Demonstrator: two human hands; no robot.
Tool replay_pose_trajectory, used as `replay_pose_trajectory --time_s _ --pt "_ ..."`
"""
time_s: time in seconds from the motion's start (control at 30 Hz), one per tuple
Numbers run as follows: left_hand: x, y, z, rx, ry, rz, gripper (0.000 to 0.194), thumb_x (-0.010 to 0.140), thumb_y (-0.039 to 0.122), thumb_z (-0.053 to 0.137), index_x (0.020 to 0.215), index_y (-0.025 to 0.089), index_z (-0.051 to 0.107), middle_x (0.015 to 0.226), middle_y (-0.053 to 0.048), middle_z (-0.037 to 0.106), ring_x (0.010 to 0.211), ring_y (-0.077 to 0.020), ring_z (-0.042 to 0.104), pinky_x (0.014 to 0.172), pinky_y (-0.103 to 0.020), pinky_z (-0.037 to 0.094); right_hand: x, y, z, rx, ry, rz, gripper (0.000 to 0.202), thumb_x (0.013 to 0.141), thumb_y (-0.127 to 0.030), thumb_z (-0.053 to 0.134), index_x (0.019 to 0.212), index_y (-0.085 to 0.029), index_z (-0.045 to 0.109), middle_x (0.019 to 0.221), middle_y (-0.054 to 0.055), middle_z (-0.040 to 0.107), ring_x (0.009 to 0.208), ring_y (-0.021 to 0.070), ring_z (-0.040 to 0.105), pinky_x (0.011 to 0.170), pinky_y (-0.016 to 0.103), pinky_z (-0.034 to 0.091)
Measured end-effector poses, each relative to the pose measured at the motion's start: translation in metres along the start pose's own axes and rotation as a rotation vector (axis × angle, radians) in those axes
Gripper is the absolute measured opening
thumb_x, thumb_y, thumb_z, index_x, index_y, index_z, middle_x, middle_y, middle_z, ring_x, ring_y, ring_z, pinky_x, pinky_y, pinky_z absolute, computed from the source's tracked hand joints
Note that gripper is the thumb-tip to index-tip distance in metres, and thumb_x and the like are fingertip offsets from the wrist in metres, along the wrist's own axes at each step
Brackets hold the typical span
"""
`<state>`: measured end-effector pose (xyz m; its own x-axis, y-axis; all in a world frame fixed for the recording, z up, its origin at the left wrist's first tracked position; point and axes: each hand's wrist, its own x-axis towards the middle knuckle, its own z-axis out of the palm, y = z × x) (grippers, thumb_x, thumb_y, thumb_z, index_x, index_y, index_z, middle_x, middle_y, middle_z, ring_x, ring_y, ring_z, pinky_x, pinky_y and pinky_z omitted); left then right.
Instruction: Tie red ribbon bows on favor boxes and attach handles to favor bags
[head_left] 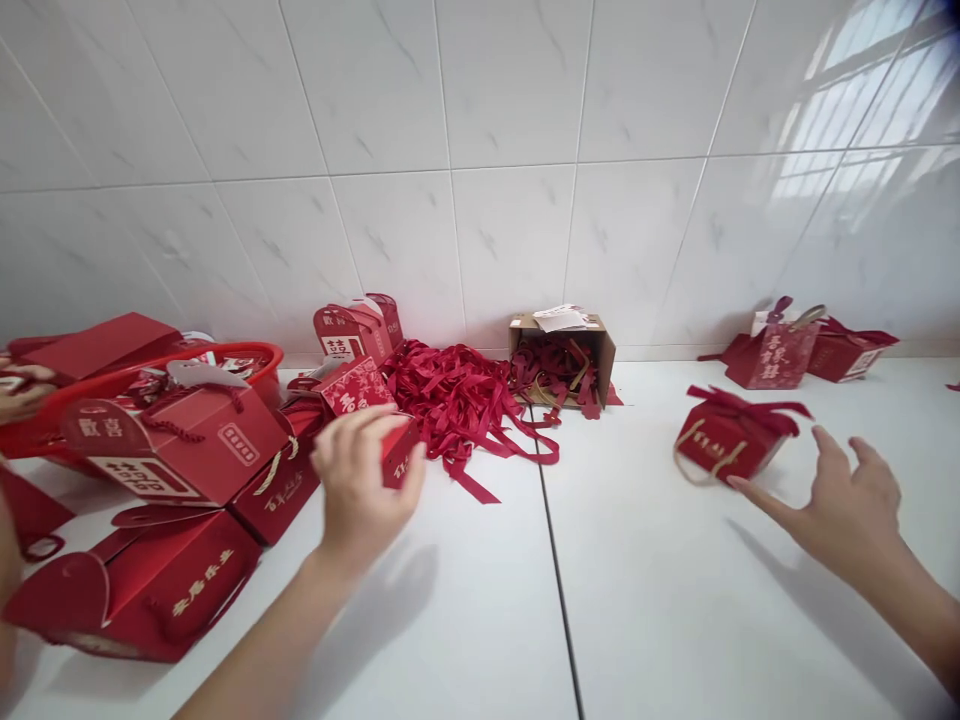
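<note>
My left hand is raised with curved fingers and the thumb apart. It is in front of a small red box; whether it touches the box I cannot tell. My right hand is open, fingers spread, beside a small red gift box with gold lettering, a dark red ribbon bow on top and a gold cord. That box looks tilted and slightly blurred, and a gap shows between it and most of my fingers.
A heap of red ribbons lies by the wall, beside a cardboard box holding more ribbon. Two ribboned boxes, one pinkish red, stand back right. At left are several larger red boxes, a red basket and another person's hand.
</note>
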<state>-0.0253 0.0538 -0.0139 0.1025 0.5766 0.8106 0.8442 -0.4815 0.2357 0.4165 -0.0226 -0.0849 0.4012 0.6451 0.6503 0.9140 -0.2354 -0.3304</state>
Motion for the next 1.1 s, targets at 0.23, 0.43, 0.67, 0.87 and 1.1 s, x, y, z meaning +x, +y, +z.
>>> replay_pose_trajectory --time_s 0.23,0.43,0.67,0.87,1.1 --pt "0.012 -0.040 -0.010 0.461 -0.369 -0.219 0.064 0.081 0.064 0.043 0.125 0.018 0.050 0.124 -0.023 0.052 0.114 -0.0463 0.045 0.087 -0.060 0.039 -0.022 -0.068 0.040 0.163 -0.266 -0.358 0.053 0.085 -0.041 0.052 0.127 -0.010 0.050 0.146 0.026 0.027 0.135 0.0431 0.028 0.103 0.060 0.034" --pt "-0.006 -0.028 -0.022 0.367 -0.550 -0.106 0.056 0.082 0.058 0.047 0.123 0.020 0.055 0.125 -0.016 0.056 0.111 -0.0376 0.052 0.091 -0.056 0.041 -0.044 -0.183 0.055 0.526 -0.623 -0.647 0.046 0.082 -0.021 0.055 0.128 -0.019 0.051 0.139 0.017 0.047 0.126 0.0358 0.046 0.102 0.051 0.042" --pt "-0.032 -0.001 -0.065 0.109 -0.776 0.271 0.047 0.086 0.043 0.054 0.131 0.031 0.050 0.145 -0.007 0.043 0.130 -0.0306 0.044 0.098 -0.043 0.049 -0.056 -0.246 0.063 0.706 -0.648 -0.619 0.017 0.076 -0.005 0.052 0.071 -0.020 0.057 0.078 0.005 0.060 0.083 0.0245 0.061 0.077 0.035 0.051" --pt "-0.036 0.026 -0.069 0.012 -0.841 0.370 0.046 0.087 0.041 0.054 0.130 0.026 0.048 0.151 -0.009 0.034 0.135 -0.0332 0.037 0.102 -0.046 0.047 -0.044 -0.241 0.068 0.990 -0.610 -0.385 0.010 0.071 -0.016 0.055 0.064 -0.022 0.052 0.077 0.004 0.061 0.076 0.0243 0.061 0.069 0.037 0.051" --pt "-0.023 0.034 -0.023 -0.257 -0.873 0.330 0.051 0.091 0.037 0.049 0.137 0.023 0.031 0.146 -0.013 0.035 0.138 -0.0261 0.031 0.111 -0.043 0.038 0.078 -0.170 0.007 1.517 -0.199 0.127 0.017 0.074 -0.032 0.038 0.061 -0.024 0.046 0.074 0.002 0.064 0.086 0.0208 0.065 0.076 0.039 0.051"
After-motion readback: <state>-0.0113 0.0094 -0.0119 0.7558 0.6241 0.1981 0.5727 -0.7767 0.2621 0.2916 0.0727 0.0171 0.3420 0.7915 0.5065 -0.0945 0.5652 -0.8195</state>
